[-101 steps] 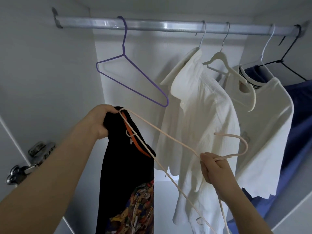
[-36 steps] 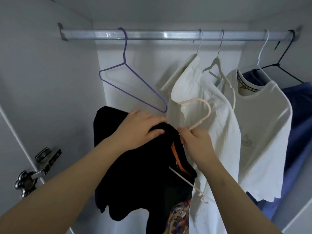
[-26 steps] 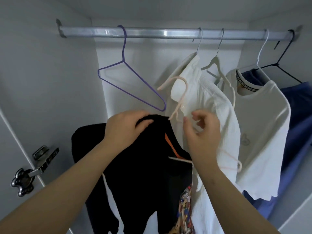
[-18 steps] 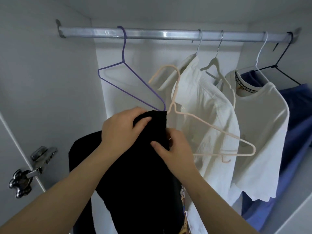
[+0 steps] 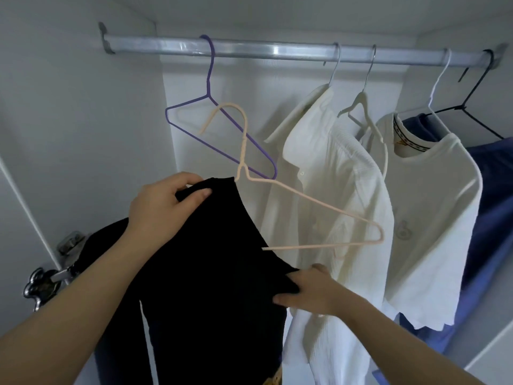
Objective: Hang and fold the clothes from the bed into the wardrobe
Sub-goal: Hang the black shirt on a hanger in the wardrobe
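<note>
A black garment hangs in front of me inside the wardrobe, partly on a pale pink hanger. The hanger's left arm is hidden under the cloth; its hook and right arm stick out bare. My left hand grips the garment's top edge by the hanger's neck. Lower right, my right hand pinches the black cloth's edge below the hanger's bottom bar. The silver rail runs across the top, above the hook.
An empty purple hanger hangs on the rail just behind the pink hook. To the right hang a cream shirt, a white T-shirt and blue clothing. A door hinge sits at lower left.
The pink hanger went into the black garment and stands hook up. My right hand slid down from the neck to the cloth's lower right edge; my left hand keeps the top.
</note>
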Demonstrator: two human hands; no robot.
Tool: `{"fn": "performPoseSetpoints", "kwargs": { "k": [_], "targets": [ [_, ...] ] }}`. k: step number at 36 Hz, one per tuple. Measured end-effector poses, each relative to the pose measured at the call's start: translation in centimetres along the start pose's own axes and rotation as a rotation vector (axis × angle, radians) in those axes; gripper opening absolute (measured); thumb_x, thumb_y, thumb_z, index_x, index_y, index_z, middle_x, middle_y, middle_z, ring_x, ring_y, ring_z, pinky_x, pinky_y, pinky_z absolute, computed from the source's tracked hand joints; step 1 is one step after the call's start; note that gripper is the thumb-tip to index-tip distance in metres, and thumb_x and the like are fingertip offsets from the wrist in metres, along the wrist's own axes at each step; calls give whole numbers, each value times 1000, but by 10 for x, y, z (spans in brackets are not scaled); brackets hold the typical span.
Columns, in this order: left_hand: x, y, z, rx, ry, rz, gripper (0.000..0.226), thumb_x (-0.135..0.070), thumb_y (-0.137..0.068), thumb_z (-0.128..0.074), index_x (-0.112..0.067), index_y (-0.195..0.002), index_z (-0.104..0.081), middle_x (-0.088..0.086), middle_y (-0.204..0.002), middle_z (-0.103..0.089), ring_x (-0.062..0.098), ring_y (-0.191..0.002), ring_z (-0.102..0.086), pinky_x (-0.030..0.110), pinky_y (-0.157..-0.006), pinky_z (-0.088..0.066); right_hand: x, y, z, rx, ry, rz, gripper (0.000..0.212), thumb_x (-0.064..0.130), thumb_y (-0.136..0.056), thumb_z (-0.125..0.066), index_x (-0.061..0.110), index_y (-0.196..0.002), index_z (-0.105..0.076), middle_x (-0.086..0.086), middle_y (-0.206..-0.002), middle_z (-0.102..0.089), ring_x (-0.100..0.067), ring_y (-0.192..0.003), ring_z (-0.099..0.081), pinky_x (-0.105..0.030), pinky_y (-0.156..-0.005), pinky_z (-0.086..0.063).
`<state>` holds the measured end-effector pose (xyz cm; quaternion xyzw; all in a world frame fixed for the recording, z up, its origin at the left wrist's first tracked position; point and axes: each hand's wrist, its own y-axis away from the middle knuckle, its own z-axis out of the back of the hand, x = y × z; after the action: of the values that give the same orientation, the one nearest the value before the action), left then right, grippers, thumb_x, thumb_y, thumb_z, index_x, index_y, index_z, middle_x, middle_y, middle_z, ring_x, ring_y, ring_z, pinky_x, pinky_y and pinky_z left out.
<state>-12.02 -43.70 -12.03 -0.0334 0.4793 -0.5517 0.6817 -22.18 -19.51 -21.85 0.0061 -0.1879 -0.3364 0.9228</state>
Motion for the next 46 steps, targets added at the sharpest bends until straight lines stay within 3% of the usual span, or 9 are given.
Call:
{"fn": "performPoseSetpoints", "kwargs": {
  "k": [10,15,20,27,30,33,38,43,46],
  "targets": [
    [12,5,18,-9,7,-73,11,-48,-74,-54,-57,-78,-59,-25,-76,-64,5,-74,-61,31,-71,-48,-34,5,30,-369,135,34,31,41,-91,-53,14,-100,-65,0,-90,-66,-14,-86,-59,-22,-80,-40],
    [12,7,16,-71,-115,-165,11,-31,-83,-69,-23,-90,-71,-2,-75,-68,25,-70,-64,36,-68,-50,-54,20,45,-423,146,115,18,27,-89,-60,16,-98,-70,7,-83,-63,-5,-76,-50,-17,-75,-32],
    [10,8,8,-57,-200,-266,9,-16,-83,-69,-10,-90,-72,5,-73,-68,26,-65,-64,30,-66,-42,-71,37,52,-504,93,101,10,8,-78,-71,6,-88,-72,-3,-80,-66,-14,-82,-54,-11,-76,-32],
    [6,5,2,116,-257,-342,44,-43,-84,-49,-3,-80,-68,7,-59,-61,14,-55,-56,27,-59,-41,-86,50,67,-562,139,100,30,-9,-62,-67,16,-60,-50,22,-59,-37,-15,-64,-46,-19,-61,-36],
    [0,4,-2,168,-228,-392,49,-47,-85,-44,-5,-82,-69,4,-60,-63,13,-64,-57,22,-62,-43,-97,50,74,-567,224,38,35,-6,-58,-67,18,-60,-42,21,-58,-35,-16,-65,-44,-28,-65,-34],
    [-5,3,-6,105,-109,-383,21,-27,-88,-60,-12,-95,-73,-5,-74,-70,6,-77,-60,8,-67,-41,-101,50,79,-623,290,54,39,-13,-48,-68,19,-60,-48,18,-61,-40,-20,-61,-51,-31,-66,-34],
    [-15,-3,-5,210,-202,-408,23,-34,-92,-54,-15,-89,-68,-7,-66,-63,9,-69,-57,24,-60,-45,-115,48,89,-585,297,-8,21,-12,-61,-60,8,-69,-60,12,-64,-45,-14,-68,-44,-28,-75,-29],
    [-26,-19,0,274,-240,-420,22,-30,-92,-51,-13,-93,-66,-1,-70,-62,11,-64,-57,27,-64,-47,-115,46,102,-489,240,-53,17,-10,-67,-56,4,-75,-63,13,-62,-44,-16,-70,-44,-22,-66,-25],
    [-27,-23,4,353,-214,-421,20,-33,-91,-50,-29,-72,-55,-6,-61,-56,9,-62,-55,19,-61,-43,-111,48,106,-494,248,-34,24,-11,-66,-56,13,-67,-55,16,-59,-39,-15,-65,-41,-15,-62,-25]
  ]
}}
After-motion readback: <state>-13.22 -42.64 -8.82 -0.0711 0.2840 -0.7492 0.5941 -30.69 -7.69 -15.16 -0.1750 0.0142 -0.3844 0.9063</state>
